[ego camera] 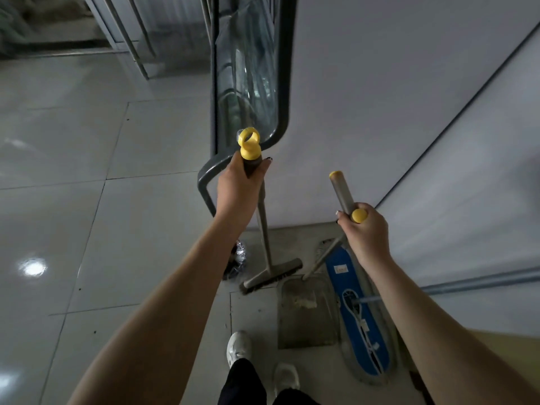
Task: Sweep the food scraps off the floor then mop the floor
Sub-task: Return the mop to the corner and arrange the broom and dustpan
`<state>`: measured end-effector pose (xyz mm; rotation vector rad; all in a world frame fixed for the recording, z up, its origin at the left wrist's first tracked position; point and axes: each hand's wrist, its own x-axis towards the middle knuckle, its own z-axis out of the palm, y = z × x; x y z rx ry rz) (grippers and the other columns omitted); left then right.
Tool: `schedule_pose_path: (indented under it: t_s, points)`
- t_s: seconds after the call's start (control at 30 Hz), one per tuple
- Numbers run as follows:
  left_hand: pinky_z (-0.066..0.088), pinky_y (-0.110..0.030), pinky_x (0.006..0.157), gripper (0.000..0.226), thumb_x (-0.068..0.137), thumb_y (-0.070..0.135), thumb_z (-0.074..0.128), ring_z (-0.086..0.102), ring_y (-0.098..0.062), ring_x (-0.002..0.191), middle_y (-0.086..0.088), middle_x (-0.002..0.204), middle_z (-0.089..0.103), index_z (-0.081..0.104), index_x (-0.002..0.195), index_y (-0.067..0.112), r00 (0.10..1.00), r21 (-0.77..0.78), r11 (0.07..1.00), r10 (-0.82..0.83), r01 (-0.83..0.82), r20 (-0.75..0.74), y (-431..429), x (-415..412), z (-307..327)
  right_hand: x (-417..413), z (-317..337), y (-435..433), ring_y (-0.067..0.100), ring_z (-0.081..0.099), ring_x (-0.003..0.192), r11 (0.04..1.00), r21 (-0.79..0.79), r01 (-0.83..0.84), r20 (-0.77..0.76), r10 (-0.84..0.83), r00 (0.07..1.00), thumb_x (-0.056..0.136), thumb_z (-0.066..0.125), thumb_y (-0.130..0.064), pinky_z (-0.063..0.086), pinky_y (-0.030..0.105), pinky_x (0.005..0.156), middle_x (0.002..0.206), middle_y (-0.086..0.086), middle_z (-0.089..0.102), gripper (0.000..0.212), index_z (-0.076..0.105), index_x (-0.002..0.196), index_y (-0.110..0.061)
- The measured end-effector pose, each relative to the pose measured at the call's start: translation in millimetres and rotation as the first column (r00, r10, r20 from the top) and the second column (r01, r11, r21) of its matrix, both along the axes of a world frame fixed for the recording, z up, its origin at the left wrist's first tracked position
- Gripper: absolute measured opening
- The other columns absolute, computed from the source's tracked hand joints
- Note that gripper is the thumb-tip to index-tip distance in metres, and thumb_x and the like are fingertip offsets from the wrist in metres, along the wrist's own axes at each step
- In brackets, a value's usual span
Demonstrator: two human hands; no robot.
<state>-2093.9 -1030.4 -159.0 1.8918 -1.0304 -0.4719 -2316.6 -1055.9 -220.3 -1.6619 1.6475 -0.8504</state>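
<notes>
Head camera, looking down past both forearms at a tiled floor (87, 229). I take the grey dustpan (309, 317) as my landmark; it lies flat on the floor just beyond the wearer's white shoes (238, 346).

Left hand (236, 185): up and left of the dustpan, fingers wrapped round the top of the broom (264, 238) handle, just under its yellow ring cap. The broom stands near upright. Its bristle head rests on the floor at the dustpan's far left corner; I cannot tell whether they touch.

Right hand (365, 226): above the dustpan's far right side, fingers closed round a grey handle tube whose yellow-capped end sticks up past the fist. A second yellow cap shows at the fist itself; I cannot tell which tool it belongs to. A thin grey rod runs from below the fist down to the dustpan's far edge.

Mop (362, 317): flat blue head on the floor just right of the dustpan, lying along its side. Its pole runs off to the right, low against the wall (380, 83).

Pale residue sits inside the dustpan. A crumpled foil-like lump (239, 254) lies left of the dustpan, partly hidden by the left forearm. A glass panel (248, 83) in a dark rounded frame stands beyond the dustpan. Dark specks dot the tiles left of the dustpan, too small to identify.
</notes>
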Motion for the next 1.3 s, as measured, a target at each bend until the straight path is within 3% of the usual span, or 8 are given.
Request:
schedule_pose_path:
  t_s: [0.17,0.37,0.5,0.63,0.83,0.93,1.13,1.3]
  points:
    - [0.034,-0.011,0.052,0.019,0.087,0.038,0.061,0.049,0.002,0.064,0.016,0.07,0.053,0.051,0.09,0.022,0.999,0.038,0.999,0.015,-0.014,-0.03,34.1,6.4,1.5,5.7,-4.6,6.5,0.014,0.054,0.061,0.999,-0.023,-0.038,-0.021,0.038,0.999,0.086,0.068,-0.025,0.044,0.021,0.052,0.072,0.003,0.061,0.02,0.062,0.094,-0.008]
    - [0.03,-0.012,0.053,0.022,0.088,0.04,0.06,0.048,0.004,0.065,0.017,0.074,0.052,0.052,0.095,0.02,1.0,0.101,0.995,0.001,0.002,-0.027,71.1,24.3,-5.4,24.1,-13.4,12.1,0.017,0.057,0.069,0.998,0.008,-0.057,-0.028,0.057,0.998,0.086,0.068,-0.021,0.05,0.03,0.061,0.078,0.004,0.062,0.021,0.062,0.099,-0.007]
    - [0.031,-0.015,0.053,0.022,0.088,0.04,0.059,0.046,0.002,0.063,0.015,0.071,0.05,0.05,0.089,0.02,1.0,0.119,0.993,-0.006,0.003,0.027,94.6,46.7,-3.4,37.9,-19.1,17.5,0.007,0.053,0.061,1.0,0.015,-0.022,-0.034,0.023,0.999,0.087,0.067,-0.022,0.042,0.016,0.052,0.075,-0.003,0.058,0.02,0.061,0.1,-0.008]
    - [0.031,-0.016,0.053,0.022,0.088,0.04,0.058,0.045,0.002,0.063,0.014,0.071,0.05,0.052,0.088,0.019,0.999,0.122,0.992,0.021,-0.026,0.044,113.1,76.0,4.4,54.4,-21.9,22.0,0.009,0.052,0.063,1.0,0.006,0.007,-0.053,-0.006,0.999,0.087,0.066,-0.023,0.039,0.015,0.051,0.078,0.0,0.06,0.021,0.06,0.1,-0.007]
    - [0.032,-0.02,0.054,0.024,0.088,0.044,0.056,0.047,-0.001,0.065,0.012,0.073,0.052,0.05,0.088,0.021,0.994,0.137,0.991,-0.03,0.015,0.109,129.3,110.2,16.0,73.7,-19.0,17.9,0.015,0.056,0.071,0.998,0.007,0.066,-0.044,-0.066,0.997,0.087,0.066,-0.027,0.045,0.021,0.058,0.082,0.003,0.061,0.026,0.062,0.103,-0.007]
    - [0.037,-0.027,0.06,0.024,0.088,0.046,0.056,0.052,-0.013,0.071,0.005,0.08,0.058,0.051,0.089,0.022,0.992,0.161,0.986,-0.062,0.043,0.112,135.3,120.0,17.2,85.2,-15.3,14.3,0.015,0.057,0.073,0.997,0.005,0.076,-0.026,-0.076,0.997,0.087,0.066,-0.027,0.044,0.018,0.058,0.085,0.005,0.063,0.029,0.062,0.107,-0.006]
    - [0.037,-0.029,0.067,0.023,0.088,0.043,0.057,0.055,-0.02,0.079,0.001,0.086,0.06,0.052,0.089,0.021,0.988,0.21,0.975,-0.104,0.078,0.117,134.6,128.4,7.4,110.3,-7.1,0.9,0.024,0.063,0.082,0.995,-0.074,0.065,-0.034,-0.068,0.997,0.087,0.066,-0.027,0.055,0.036,0.074,0.091,0.011,0.066,0.031,0.061,0.108,-0.004]
    - [0.043,-0.032,0.072,0.031,0.089,0.043,0.056,0.057,-0.021,0.084,-0.003,0.092,0.064,0.056,0.096,0.014,0.987,0.264,0.958,-0.139,0.112,0.085,125.6,125.6,-9.7,127.2,-13.4,-15.4,0.02,0.062,0.083,0.994,-0.09,0.055,-0.038,-0.058,0.998,0.087,0.066,-0.029,0.055,0.032,0.075,0.093,0.011,0.066,0.033,0.061,0.106,-0.003]
